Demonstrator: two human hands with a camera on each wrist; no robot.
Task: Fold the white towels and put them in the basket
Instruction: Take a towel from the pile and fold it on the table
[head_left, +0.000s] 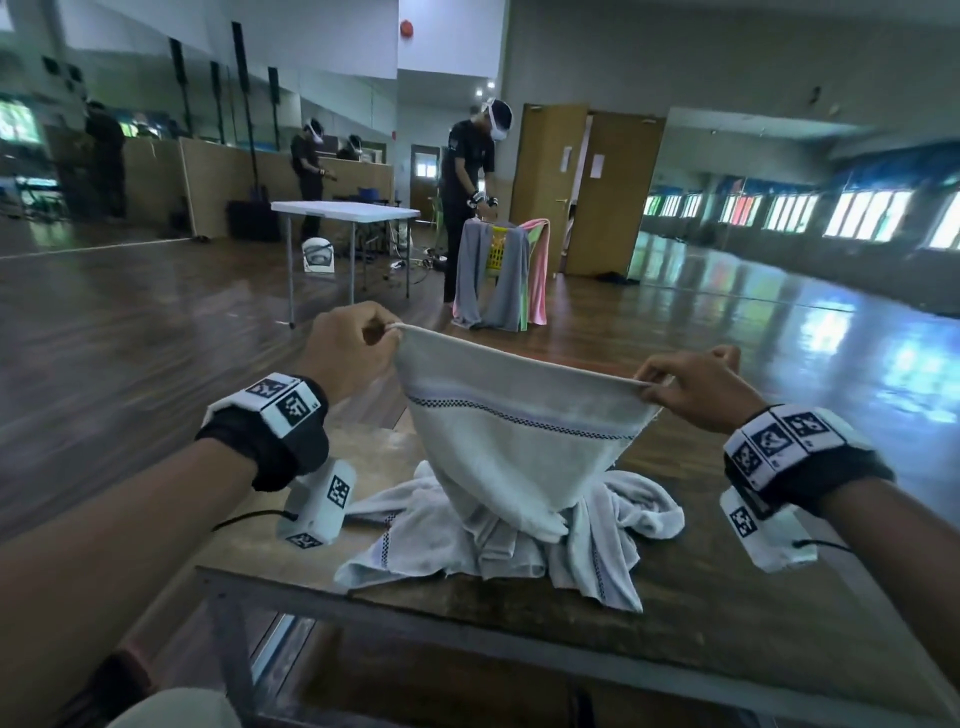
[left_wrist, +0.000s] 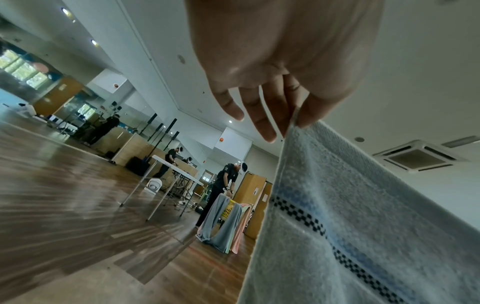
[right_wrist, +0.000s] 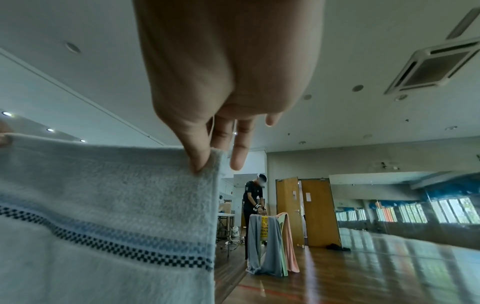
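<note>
A white towel (head_left: 519, 441) with a blue band and a black checked stripe hangs stretched between my two hands above the wooden table (head_left: 727, 613). My left hand (head_left: 358, 343) pinches its top left corner; the pinch shows close up in the left wrist view (left_wrist: 296, 121). My right hand (head_left: 691, 384) pinches the top right corner, thumb against forefinger (right_wrist: 205, 162). The towel (right_wrist: 109, 205) sags in the middle and its lower end rests on a crumpled heap of white towels (head_left: 587, 540) on the table. No basket for these towels shows on my table.
The table's near edge (head_left: 467, 603) runs across in front of me. Beyond it lies open wooden floor (head_left: 130, 322). A person (head_left: 467, 171) stands at a yellow basket (head_left: 501, 252) draped with grey and pink towels. A white folding table (head_left: 343, 210) stands to the left.
</note>
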